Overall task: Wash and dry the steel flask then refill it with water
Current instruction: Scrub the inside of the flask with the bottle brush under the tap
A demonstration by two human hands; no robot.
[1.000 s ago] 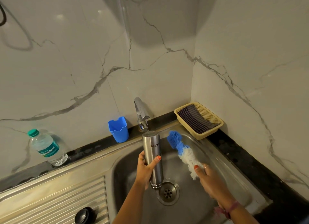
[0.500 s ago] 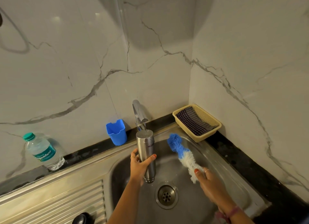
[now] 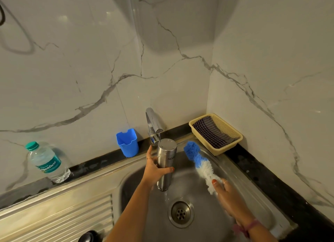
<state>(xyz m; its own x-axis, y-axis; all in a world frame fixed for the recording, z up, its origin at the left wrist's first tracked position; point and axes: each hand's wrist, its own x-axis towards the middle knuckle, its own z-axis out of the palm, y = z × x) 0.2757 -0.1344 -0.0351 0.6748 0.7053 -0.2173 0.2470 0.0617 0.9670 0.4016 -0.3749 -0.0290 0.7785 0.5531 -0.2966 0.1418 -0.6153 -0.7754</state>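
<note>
One head view only: looks forward and down from above sink point(image 3: 235, 171) corner, near, arm's reach; walls fill upper half.

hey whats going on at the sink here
A person is washing a steel flask over the sink. The left hand grips the flask upside down, its base under the tap, and water runs down it toward the drain. The right hand holds a blue and white bottle brush off to the side, not touching the flask. A cloth lies in the basket in the corner.
</note>
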